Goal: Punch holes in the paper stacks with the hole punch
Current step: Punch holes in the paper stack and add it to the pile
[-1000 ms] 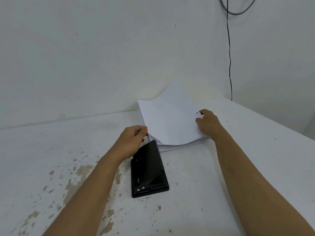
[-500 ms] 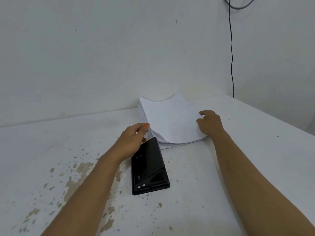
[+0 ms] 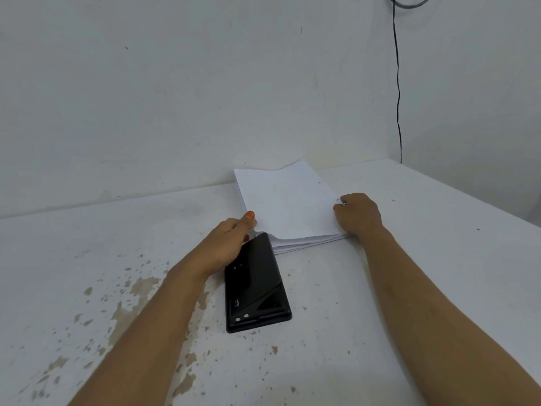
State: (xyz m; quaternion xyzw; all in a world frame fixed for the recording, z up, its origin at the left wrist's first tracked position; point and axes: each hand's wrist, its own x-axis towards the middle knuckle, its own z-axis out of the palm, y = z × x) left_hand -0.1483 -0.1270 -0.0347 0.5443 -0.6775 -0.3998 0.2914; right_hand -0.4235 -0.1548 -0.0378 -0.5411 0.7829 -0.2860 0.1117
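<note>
A white tabletop [image 3: 409, 288] fills the corner of the room, its back and right edges running along the walls. The paint is chipped and worn on the near left, where brown patches and flecks show through. A stack of white paper [image 3: 287, 206] lies flat toward the back, the lower sheets fanned out slightly at its near edge. A black hole punch [image 3: 256, 285] lies directly on the surface just in front of the stack, its far end meeting the stack's near left corner.
</note>
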